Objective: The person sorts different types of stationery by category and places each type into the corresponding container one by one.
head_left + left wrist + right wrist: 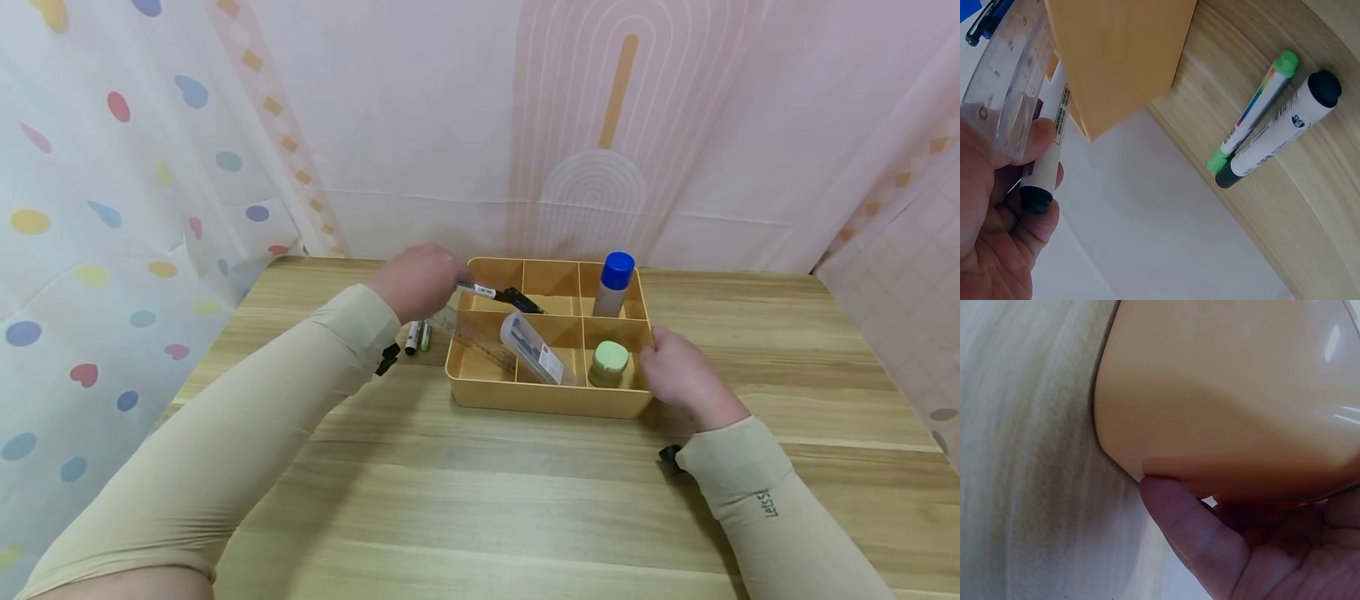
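My left hand is at the left rim of a yellow-orange divided organizer box. It grips a white marker with a black cap, together with a clear plastic ruler. In the head view, the ruler slants down over the front left compartment. Dark pens extend beyond the marker over the back compartments; whether the hand holds them is hard to tell. My right hand grips the box's right side near the front corner, its thumb against the outer wall.
A white marker and a thinner green-capped pen lie left of the box on the wooden table. Inside the box stand a blue-capped bottle, a light green jar-like item and a leaning translucent case. A curtain hangs behind.
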`<state>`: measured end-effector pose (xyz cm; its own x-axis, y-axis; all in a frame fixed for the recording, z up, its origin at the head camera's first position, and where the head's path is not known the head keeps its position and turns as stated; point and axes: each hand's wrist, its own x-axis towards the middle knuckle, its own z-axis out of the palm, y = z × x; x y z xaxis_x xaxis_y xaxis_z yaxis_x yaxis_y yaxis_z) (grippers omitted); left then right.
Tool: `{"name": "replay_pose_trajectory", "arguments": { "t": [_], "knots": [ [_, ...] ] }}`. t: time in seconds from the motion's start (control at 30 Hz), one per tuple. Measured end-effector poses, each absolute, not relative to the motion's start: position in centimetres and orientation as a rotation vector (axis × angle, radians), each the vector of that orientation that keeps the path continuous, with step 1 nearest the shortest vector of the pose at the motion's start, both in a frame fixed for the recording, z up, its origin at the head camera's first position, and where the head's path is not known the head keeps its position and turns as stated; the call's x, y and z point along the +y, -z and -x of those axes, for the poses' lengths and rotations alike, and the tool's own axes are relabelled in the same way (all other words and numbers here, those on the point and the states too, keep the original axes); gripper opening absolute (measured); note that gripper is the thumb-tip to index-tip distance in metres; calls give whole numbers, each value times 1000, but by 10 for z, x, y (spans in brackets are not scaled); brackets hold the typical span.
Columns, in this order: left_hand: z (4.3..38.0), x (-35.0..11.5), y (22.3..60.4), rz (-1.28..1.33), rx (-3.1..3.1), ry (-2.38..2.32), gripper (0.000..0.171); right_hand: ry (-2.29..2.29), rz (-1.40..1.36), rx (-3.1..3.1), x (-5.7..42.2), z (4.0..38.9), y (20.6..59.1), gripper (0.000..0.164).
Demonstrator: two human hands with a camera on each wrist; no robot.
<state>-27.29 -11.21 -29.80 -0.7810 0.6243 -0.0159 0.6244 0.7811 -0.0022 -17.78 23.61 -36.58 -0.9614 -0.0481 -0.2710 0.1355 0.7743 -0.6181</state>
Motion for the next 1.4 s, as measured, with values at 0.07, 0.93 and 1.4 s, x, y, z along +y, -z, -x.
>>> {"name": "replay_pose_trajectory", "arguments": {
  "t": [0.07,0.93,1.4],
  "knots": [
    [273,-111,299,-1036,2938,18,31,963,-64,2700,236,178,365,51],
    [271,-92,304,-1047,2869,114,23,934,-61,2707,237,179,365,53],
    [271,-88,307,-1068,2855,183,24,949,-55,2700,237,179,366,52]
  ]
}}
